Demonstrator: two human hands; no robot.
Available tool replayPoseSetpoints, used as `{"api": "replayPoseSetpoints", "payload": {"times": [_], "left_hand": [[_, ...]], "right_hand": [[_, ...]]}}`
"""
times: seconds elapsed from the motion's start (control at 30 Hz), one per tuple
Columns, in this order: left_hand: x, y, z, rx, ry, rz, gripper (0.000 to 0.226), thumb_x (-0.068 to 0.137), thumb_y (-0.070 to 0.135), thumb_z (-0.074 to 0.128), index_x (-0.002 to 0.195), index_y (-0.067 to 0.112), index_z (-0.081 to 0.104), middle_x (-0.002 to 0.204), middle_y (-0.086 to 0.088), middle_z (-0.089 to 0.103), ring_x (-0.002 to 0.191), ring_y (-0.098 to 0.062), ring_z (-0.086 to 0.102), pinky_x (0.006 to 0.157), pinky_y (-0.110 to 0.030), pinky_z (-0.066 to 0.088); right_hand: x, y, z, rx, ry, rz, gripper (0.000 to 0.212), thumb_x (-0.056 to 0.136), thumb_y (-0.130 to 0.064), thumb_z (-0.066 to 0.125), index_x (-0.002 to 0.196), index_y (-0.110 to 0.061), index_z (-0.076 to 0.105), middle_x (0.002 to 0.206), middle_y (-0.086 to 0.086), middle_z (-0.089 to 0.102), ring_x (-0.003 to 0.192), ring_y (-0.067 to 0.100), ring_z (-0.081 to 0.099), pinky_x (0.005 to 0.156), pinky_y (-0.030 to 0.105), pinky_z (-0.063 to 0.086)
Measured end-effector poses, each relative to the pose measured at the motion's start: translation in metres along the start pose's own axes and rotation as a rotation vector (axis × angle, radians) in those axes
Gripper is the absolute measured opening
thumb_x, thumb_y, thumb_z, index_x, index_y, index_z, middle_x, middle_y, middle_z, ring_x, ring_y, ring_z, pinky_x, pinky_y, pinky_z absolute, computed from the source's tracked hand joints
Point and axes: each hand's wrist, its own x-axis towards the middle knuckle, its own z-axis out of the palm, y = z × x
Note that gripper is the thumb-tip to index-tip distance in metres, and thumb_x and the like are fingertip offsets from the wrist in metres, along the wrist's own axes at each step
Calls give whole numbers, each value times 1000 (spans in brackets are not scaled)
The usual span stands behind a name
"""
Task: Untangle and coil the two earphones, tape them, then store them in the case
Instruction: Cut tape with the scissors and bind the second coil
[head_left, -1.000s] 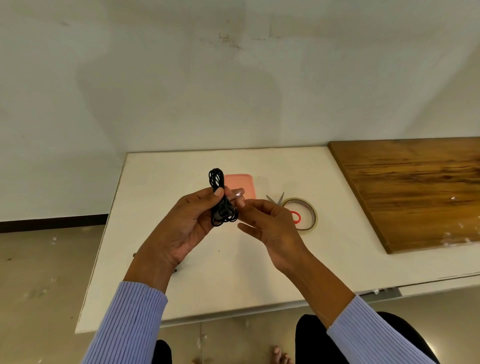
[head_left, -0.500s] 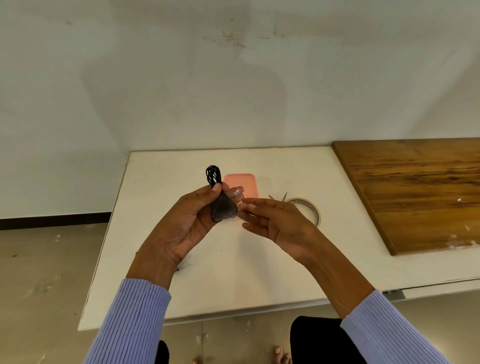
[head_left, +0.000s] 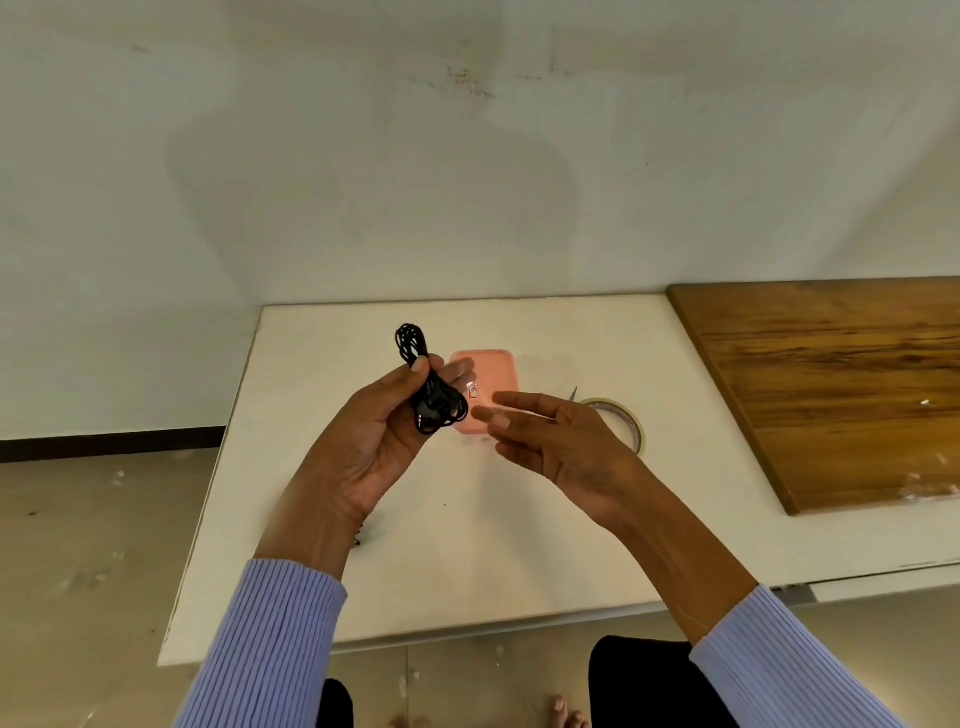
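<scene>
A coiled black earphone (head_left: 427, 387) stands upright above the white table (head_left: 519, 545), pinched at its middle between thumb and fingers of my left hand (head_left: 371, 441). My right hand (head_left: 558, 447) hovers just right of the coil, fingers loosely extended, holding nothing and not touching it. Behind both hands lies the pink case (head_left: 491, 382) flat on the table, partly hidden by my fingers. A roll of clear tape (head_left: 626, 423) lies right of the case, mostly covered by my right hand.
The tip of a pair of scissors (head_left: 573, 393) pokes out beside the tape roll. A wooden board (head_left: 841, 384) covers the table's right side. A small dark object (head_left: 359, 538) lies under my left wrist. A wall stands right behind the table.
My right hand has let go of the coil and drawn slightly away to the right, fingers opening. My left hand keeps the coil in the same place.
</scene>
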Motion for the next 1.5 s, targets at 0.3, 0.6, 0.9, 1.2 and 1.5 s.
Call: {"api": "replayPoseSetpoints", "payload": {"times": [0.3, 0.6, 0.9, 1.2, 1.5], "left_hand": [[-1, 4, -4, 4, 7, -17, 21, 87, 13, 51, 78, 3, 68, 111, -28, 65, 111, -35, 61, 89, -35, 53], [-5, 3, 2, 38, -33, -6, 21, 81, 15, 52, 73, 6, 70, 113, -26, 64, 102, -30, 67, 84, -31, 55], [-4, 6, -2, 32, -21, 1, 23, 82, 14, 52, 72, 7, 71, 107, -25, 67, 101, -30, 67, 88, -36, 52], [-3, 6, -2, 55, 3, 14, 30, 91, 12, 46, 74, 6, 70, 114, -25, 64, 104, -30, 66, 83, -32, 56], [-2, 2, -1, 51, 20, 18, 28, 92, 11, 47, 76, 6, 69, 106, -23, 67, 103, -30, 66, 80, -29, 57]], "right_hand": [[5, -4, -6, 341, -99, 240, 18, 78, -2, 56, 85, 0, 73, 105, 16, 69, 70, 14, 65, 66, 23, 57], [5, 2, 3, 94, 83, 146, 9, 76, -14, 72, 84, -12, 69, 88, 6, 68, 60, 6, 58, 49, 15, 49], [4, -1, -9, -20, 58, 145, 12, 83, -12, 64, 94, -12, 71, 97, 4, 74, 86, 13, 71, 59, 17, 54], [6, 1, -8, 61, 64, 44, 18, 74, -6, 67, 92, -3, 71, 96, 13, 72, 76, 14, 69, 65, 20, 56], [9, 2, -5, 227, 82, 116, 21, 88, 10, 48, 100, 5, 65, 91, 14, 71, 73, 16, 70, 64, 24, 58]]}}
